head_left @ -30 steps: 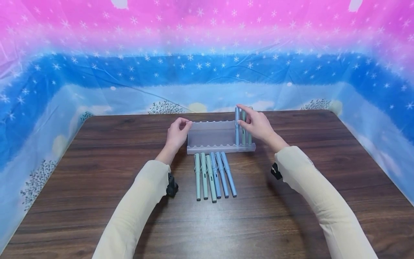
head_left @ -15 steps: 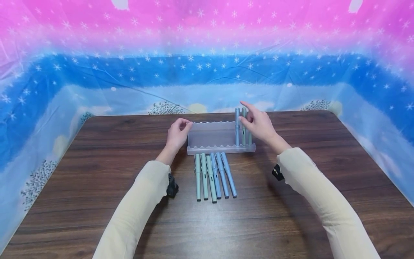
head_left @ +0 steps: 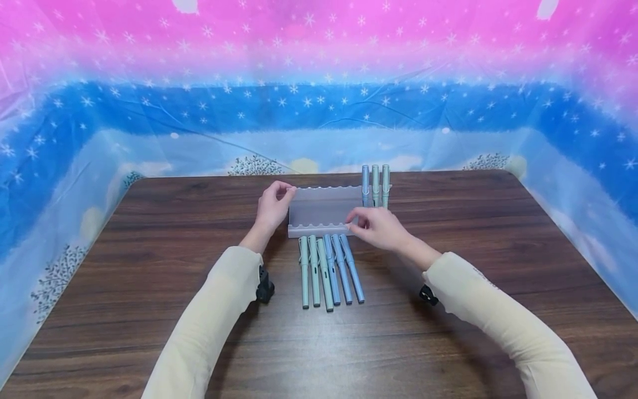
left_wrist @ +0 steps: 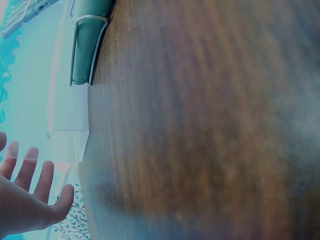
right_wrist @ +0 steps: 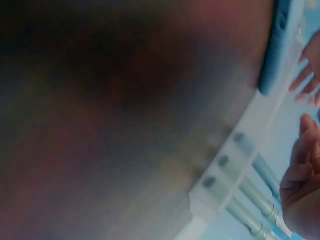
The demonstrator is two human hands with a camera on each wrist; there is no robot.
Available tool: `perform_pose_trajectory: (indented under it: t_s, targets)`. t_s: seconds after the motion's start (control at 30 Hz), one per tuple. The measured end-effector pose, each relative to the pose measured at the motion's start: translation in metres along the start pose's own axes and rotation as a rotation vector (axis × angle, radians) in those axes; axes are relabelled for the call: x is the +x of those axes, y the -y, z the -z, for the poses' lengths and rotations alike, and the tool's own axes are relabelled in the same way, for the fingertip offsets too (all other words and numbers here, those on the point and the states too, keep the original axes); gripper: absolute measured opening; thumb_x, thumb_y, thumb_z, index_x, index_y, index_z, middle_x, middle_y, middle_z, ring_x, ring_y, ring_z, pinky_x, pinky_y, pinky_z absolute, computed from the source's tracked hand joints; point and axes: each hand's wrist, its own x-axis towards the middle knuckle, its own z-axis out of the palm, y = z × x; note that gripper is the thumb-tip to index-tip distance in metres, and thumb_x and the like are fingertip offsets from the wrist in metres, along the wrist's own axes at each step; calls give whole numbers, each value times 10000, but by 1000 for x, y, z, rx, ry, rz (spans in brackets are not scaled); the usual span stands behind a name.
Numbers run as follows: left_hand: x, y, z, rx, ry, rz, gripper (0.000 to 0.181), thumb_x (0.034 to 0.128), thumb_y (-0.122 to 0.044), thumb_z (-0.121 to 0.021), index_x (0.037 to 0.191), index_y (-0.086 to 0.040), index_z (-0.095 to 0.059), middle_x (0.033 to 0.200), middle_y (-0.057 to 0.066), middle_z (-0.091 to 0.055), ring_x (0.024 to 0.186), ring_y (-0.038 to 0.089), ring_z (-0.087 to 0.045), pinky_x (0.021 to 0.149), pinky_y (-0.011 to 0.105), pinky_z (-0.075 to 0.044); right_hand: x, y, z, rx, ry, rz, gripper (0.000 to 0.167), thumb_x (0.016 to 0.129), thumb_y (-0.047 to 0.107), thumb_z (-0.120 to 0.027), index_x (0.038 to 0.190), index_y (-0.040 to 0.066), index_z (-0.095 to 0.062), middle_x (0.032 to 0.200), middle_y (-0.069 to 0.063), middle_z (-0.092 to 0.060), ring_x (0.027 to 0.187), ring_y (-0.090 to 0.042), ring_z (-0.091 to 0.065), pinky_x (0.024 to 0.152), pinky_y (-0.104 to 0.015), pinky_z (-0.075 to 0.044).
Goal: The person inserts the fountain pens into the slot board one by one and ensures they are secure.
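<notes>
A translucent pen rack (head_left: 325,206) with scalloped edges stands on the table. Its upper left corner is pinched between the thumb and index finger of my left hand (head_left: 273,206); the other fingers spread out in the left wrist view. One blue pen (head_left: 365,180) and two green pens (head_left: 376,180) are upright in the rack's right end. My right hand (head_left: 381,227) is in front of their lower parts, thumb and index finger apart near the front rail, nothing seen between them. Just below lie three green pens (head_left: 315,277) and three blue pens (head_left: 345,277), clips toward the rack.
The brown wooden table (head_left: 174,233) reaches back to a pink and blue snowflake cloth (head_left: 319,105) hanging around it. A black wrist camera (head_left: 265,285) sits at the left cuff, with another dark device (head_left: 427,295) at the right cuff.
My right hand has come away from the upright blue pen and moved down and left to the front rail. The blue pen stays standing. My left hand has kept its place.
</notes>
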Motion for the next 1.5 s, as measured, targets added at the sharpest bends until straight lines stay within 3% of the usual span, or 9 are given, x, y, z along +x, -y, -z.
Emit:
perform_pose_trajectory:
  t_s: [0.33, 0.5, 0.67, 0.83, 0.97, 1.23, 1.5]
  targets:
    - [0, 1, 0, 7, -1, 4, 250, 896, -294, -506, 1011, -78, -557, 1065, 81, -554, 1017, 232, -494, 839, 349, -403, -6, 3, -17, -88, 185, -2, 250, 847, 243, -589, 1053, 101, -603, 622, 104, -519, 497, -50, -449, 446, -224, -378]
    - [0, 0, 0, 6, 0, -5, 249, 897, -290, -504, 1008, -74, -558, 1069, 85, -554, 1027, 236, -492, 846, 353, -401, -6, 3, -18, -127, 216, 1, 283, 827, 256, -611, 1056, 94, -572, 611, 93, -500, 477, -56, -419, 422, -218, -342]
    - [1, 1, 0, 9, -1, -3, 250, 895, -293, -510, 1010, -76, -557, 1067, 82, -553, 1021, 234, -492, 847, 350, -399, -7, 3, -15, -83, 258, 6, 276, 821, 179, -594, 1062, 55, -543, 572, 63, -463, 461, -72, -378, 433, -223, -314]
    - [1, 1, 0, 10, -5, -6, 250, 892, -291, -515, 1008, -74, -560, 1060, 79, -556, 1010, 229, -497, 840, 346, -402, -8, 4, -14, -89, 311, 22, 314, 815, 167, -583, 1094, 27, -546, 599, 53, -471, 501, -73, -406, 484, -235, -355]
    - [0, 1, 0, 5, -3, -11, 252, 893, -287, -515, 1012, -69, -559, 1058, 83, -556, 1012, 233, -496, 843, 346, -401, -9, 4, -15, -96, 311, 53, 324, 799, 193, -624, 1069, 30, -550, 605, 55, -479, 513, -65, -426, 506, -239, -379]
    - [0, 2, 0, 4, 0, -7, 248, 893, -294, -515, 1008, -78, -560, 1047, 75, -554, 999, 227, -495, 833, 347, -403, -10, 4, -16, -69, 292, 32, 286, 801, 176, -619, 1045, 48, -541, 612, 52, -472, 517, -71, -422, 496, -238, -370]
    - [1, 2, 0, 4, 1, -6, 250, 891, -295, -516, 1011, -79, -560, 1056, 77, -553, 1007, 230, -494, 838, 349, -402, -13, 5, -12, 36, 308, 2, 297, 822, 147, -604, 1091, 50, -523, 668, 38, -510, 579, -87, -472, 548, -253, -415]
